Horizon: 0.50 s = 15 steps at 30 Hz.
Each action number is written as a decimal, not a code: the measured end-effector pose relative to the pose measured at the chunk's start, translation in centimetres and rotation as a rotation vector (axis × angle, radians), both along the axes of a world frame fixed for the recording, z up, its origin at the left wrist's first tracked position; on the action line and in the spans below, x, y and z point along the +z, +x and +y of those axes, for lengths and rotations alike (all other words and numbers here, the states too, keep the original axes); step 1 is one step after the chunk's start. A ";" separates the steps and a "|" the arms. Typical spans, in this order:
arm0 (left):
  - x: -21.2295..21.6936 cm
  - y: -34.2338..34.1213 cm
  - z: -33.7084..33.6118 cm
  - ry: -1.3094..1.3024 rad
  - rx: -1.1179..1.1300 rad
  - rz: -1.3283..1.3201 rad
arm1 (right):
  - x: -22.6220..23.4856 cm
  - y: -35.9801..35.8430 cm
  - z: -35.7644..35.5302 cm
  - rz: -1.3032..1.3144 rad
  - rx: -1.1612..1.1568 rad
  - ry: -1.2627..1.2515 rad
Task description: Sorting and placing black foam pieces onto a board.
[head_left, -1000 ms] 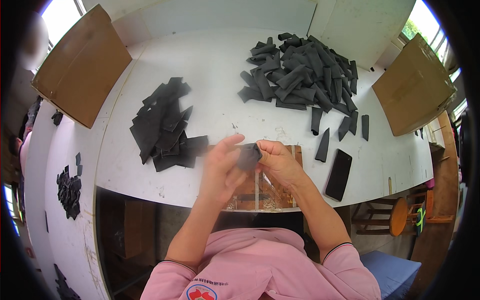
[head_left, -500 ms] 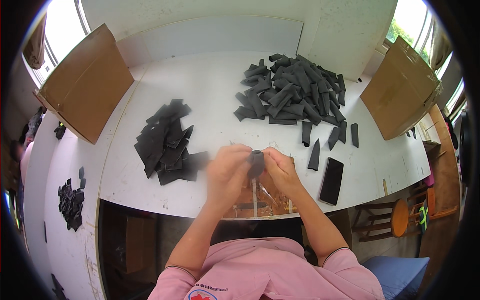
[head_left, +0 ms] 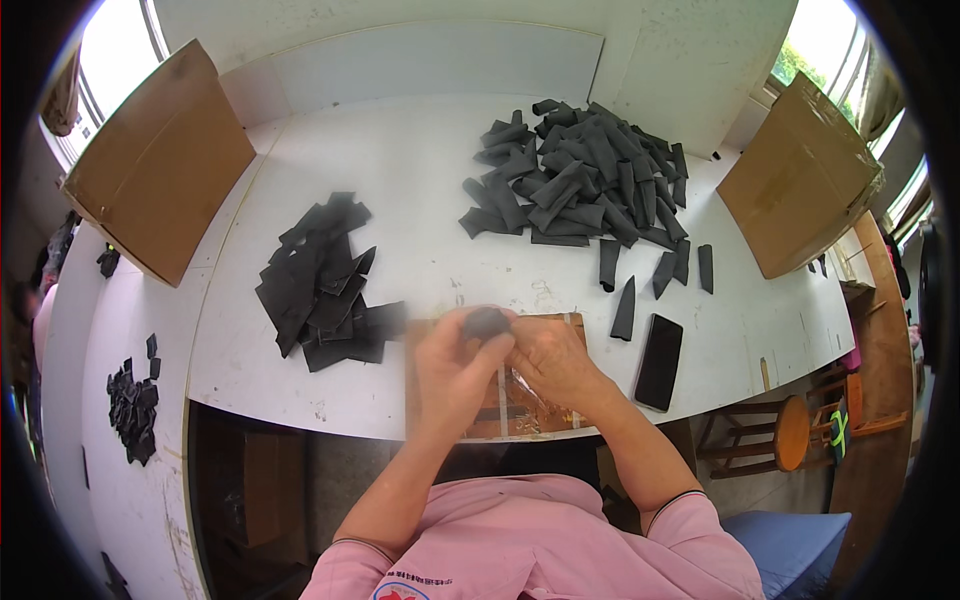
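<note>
one small dark fabric piece (head_left: 485, 322) is held over the far edge of the brown taped board (head_left: 540, 412), where the hands come together: the left hand (head_left: 455, 375) curls its fingers around the piece, while the right hand (head_left: 555, 360) meets it from the side, knuckles up, though blur and overlap mean i cannot tell how firmly it grips, if at all. the step in hand looks like turning or reshaping this single piece; to the board's left lie flat dark pieces (head_left: 320, 285), and beyond it, toward the right, a heap of dark tubes (head_left: 590, 170). the next move seems to call for a steady left hold while the right works the cloth. against the frame half a second ago, the piece no longer hangs upright between both hands but sits bunched atop the left one, the right has rolled over, and more of the board's left side shows; both piles look unchanged.
</note>
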<state>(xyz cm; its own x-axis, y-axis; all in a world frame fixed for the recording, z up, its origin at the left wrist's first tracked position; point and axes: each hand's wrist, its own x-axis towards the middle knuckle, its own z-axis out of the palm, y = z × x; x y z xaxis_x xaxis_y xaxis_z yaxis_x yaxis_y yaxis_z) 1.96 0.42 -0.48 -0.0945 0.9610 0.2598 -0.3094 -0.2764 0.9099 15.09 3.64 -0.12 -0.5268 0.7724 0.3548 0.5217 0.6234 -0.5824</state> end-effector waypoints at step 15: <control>0.8 -1.9 2.3 0.161 -0.243 0.619 | -5.1 -0.4 -1.2 0.244 -0.044 -0.064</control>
